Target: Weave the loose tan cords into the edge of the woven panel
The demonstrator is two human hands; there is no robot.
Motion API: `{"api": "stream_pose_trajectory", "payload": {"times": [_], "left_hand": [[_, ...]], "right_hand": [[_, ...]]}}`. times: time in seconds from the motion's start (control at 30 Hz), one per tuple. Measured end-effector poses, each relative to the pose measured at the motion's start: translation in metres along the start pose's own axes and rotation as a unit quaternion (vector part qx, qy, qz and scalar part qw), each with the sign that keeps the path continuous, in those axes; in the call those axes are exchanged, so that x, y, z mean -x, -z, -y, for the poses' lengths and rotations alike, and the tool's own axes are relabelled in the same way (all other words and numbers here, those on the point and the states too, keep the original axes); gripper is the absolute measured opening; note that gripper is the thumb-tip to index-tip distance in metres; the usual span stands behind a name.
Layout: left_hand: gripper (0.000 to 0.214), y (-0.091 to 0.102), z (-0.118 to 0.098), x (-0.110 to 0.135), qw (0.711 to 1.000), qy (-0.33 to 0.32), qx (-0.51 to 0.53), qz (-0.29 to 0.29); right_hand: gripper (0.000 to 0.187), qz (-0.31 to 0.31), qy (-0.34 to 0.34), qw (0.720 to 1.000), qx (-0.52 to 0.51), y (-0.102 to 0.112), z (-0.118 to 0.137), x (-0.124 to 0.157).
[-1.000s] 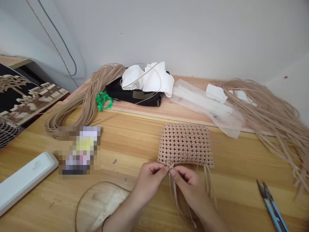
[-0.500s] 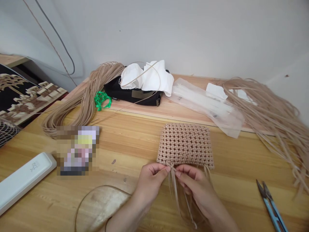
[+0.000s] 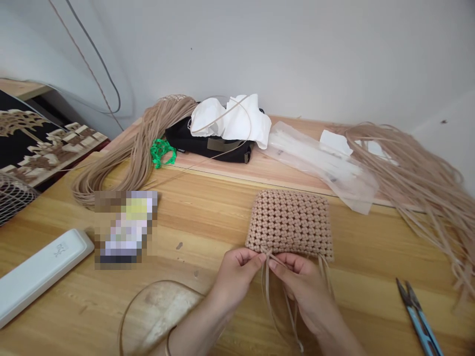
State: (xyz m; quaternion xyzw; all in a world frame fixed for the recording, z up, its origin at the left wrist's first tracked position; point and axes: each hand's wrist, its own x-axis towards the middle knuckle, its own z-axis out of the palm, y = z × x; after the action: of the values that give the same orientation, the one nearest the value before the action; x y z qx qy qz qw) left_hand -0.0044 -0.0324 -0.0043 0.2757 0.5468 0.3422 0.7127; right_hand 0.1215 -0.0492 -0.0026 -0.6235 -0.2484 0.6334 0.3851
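Note:
A tan woven piece (image 3: 290, 222) of knotted strips lies flat on the wooden table (image 3: 208, 217). Loose tan strips (image 3: 267, 291) hang from its near edge toward me. My left hand (image 3: 237, 272) pinches the strips at that edge, fingers closed. Close beside it, my right hand (image 3: 302, 287) is also closed on the strips, thumb and forefinger nearly touching the left hand's fingertips.
Blue-handled scissors (image 3: 417, 314) lie at the right front. Bundles of tan strips lie at the back left (image 3: 137, 143) and right (image 3: 419, 173). A black bag (image 3: 208, 143) with white paper, a plastic sleeve (image 3: 322, 165), a white case (image 3: 40, 272) and a blurred packet (image 3: 126, 230) also sit on the table.
My right hand has shifted slightly right and down along the strips. The left hand keeps its pinch at the woven edge. The view has shifted a little.

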Motion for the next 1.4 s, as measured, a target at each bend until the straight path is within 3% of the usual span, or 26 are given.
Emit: {"api": "stream_pose_trajectory", "payload": {"times": [0.13,0.33,0.73,1.17,1.4], "left_hand": [[0.028,0.0,0.0,-0.001,1.0,0.001,0.007,-0.002],[0.029,-0.001,0.003,-0.001,1.0,-0.007,0.012,-0.003],[0.032,-0.01,0.01,0.004,0.999,-0.023,0.042,0.001],[0.03,-0.007,0.001,0.001,0.995,0.057,0.075,0.034],[0.032,-0.006,0.003,-0.001,0.99,0.078,0.109,0.037]], "right_hand": [[0.022,0.018,0.03,0.999,0.032,0.0,-0.005,-0.002],[0.022,-0.003,0.058,0.993,0.102,0.002,-0.005,-0.001],[0.035,-0.026,-0.038,0.997,-0.058,0.001,-0.001,-0.001],[0.029,-0.057,0.021,0.998,-0.014,-0.001,-0.004,0.001],[0.034,-0.071,-0.016,0.996,-0.053,-0.005,-0.003,0.001]]}}
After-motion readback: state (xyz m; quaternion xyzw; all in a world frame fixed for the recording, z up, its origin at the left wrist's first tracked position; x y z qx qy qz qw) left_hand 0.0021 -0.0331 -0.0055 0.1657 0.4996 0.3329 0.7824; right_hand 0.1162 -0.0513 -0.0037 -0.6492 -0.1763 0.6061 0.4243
